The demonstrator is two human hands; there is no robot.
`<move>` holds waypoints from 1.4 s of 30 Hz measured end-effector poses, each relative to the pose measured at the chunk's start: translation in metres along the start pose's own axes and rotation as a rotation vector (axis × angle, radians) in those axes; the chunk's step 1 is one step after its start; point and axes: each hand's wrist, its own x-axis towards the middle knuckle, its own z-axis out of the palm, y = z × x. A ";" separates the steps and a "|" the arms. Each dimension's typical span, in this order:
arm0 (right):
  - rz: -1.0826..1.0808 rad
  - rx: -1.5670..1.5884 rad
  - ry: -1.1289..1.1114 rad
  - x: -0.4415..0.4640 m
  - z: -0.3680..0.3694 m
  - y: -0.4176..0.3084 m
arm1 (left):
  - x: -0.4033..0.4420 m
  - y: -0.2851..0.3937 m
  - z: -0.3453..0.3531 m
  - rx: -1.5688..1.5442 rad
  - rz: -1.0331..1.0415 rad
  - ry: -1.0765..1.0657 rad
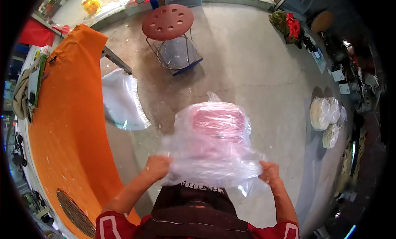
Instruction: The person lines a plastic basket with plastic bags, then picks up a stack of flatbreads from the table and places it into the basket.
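A large clear plastic bag (214, 167) is stretched between my two hands, just in front of my dark apron. My left hand (159, 167) is closed on its left edge, and my right hand (269, 172) is closed on its right edge. Inside or behind the clear plastic, a pink bundle (218, 121) shows, its surface shiny and wrinkled. The plastic spreads around the bundle on both sides and comes to a small tuft above it. How the bundle is supported is hidden.
An orange-covered table (82, 115) runs along the left, with a white sack (121, 98) beside it. A round red-brown stool (168, 22) stands ahead. Several wrapped bundles (320, 114) lie at the right, near assorted items along the far right edge.
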 end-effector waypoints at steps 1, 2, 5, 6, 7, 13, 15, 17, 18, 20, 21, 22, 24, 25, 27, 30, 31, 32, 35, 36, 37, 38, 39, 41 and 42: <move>0.001 -0.039 -0.173 0.002 0.007 0.013 | 0.003 0.010 -0.007 0.103 -0.036 -0.408; -0.002 -0.079 -0.349 0.010 0.013 0.026 | 0.009 0.011 0.000 0.046 -0.026 -0.471; -0.145 0.074 -0.427 0.033 0.033 0.060 | 0.011 0.004 0.019 -0.114 -0.037 -0.523; -0.116 0.107 -0.414 0.046 0.022 0.058 | 0.022 0.000 0.018 -0.180 -0.079 -0.398; -0.105 0.089 -0.361 0.066 0.013 0.051 | 0.037 -0.007 0.016 -0.244 -0.122 -0.262; -0.186 0.182 0.106 0.171 0.022 0.038 | 0.133 -0.047 0.031 -0.268 -0.291 0.237; -0.143 0.296 0.161 0.199 0.034 0.043 | 0.163 -0.056 0.042 -0.270 -0.285 0.284; -0.135 0.334 0.158 0.226 0.051 0.053 | 0.194 -0.069 0.061 -0.313 -0.253 0.393; -0.132 0.352 0.157 0.240 0.060 0.057 | 0.209 -0.074 0.070 -0.320 -0.219 0.461; -0.047 0.391 0.186 0.267 0.075 0.063 | 0.235 -0.084 0.087 -0.337 -0.278 0.492; -0.002 0.410 0.199 0.280 0.083 0.065 | 0.248 -0.087 0.093 -0.344 -0.308 0.504; 0.033 0.457 0.236 0.295 0.092 0.068 | 0.261 -0.090 0.100 -0.316 -0.333 0.502; 0.105 0.548 0.309 0.324 0.114 0.075 | 0.286 -0.096 0.112 -0.350 -0.446 0.367; 0.154 0.631 0.266 0.338 0.125 0.080 | 0.296 -0.096 0.116 -0.365 -0.503 0.302; 0.249 0.797 0.185 0.361 0.146 0.085 | 0.313 -0.101 0.140 -0.479 -0.566 0.286; 0.385 1.154 0.157 0.375 0.180 0.084 | 0.325 -0.119 0.194 -0.773 -0.607 0.370; 0.434 1.223 0.175 0.378 0.189 0.086 | 0.327 -0.112 0.190 -0.819 -0.620 0.420; 0.473 1.340 0.126 0.375 0.192 0.087 | 0.325 -0.106 0.183 -0.865 -0.631 0.469; 0.391 1.504 0.068 0.371 0.206 0.152 | 0.319 -0.091 0.141 -0.657 -0.755 0.434; 0.389 1.287 0.164 0.361 0.176 0.147 | 0.317 -0.087 0.125 -0.647 -0.615 0.551; 0.384 1.066 0.255 0.342 0.129 0.135 | 0.312 -0.083 0.109 -0.634 -0.473 0.667; 0.282 0.997 0.250 0.323 0.085 0.115 | 0.308 -0.079 0.094 -0.619 -0.332 0.777; 0.185 0.927 0.243 0.304 0.055 0.093 | 0.305 -0.073 0.077 -0.467 -0.206 0.727; 0.006 0.782 0.153 0.271 0.045 0.066 | 0.303 -0.065 0.051 -0.161 0.046 0.620; -0.015 0.561 0.151 0.257 0.054 0.059 | 0.309 -0.061 0.061 -0.273 0.037 0.518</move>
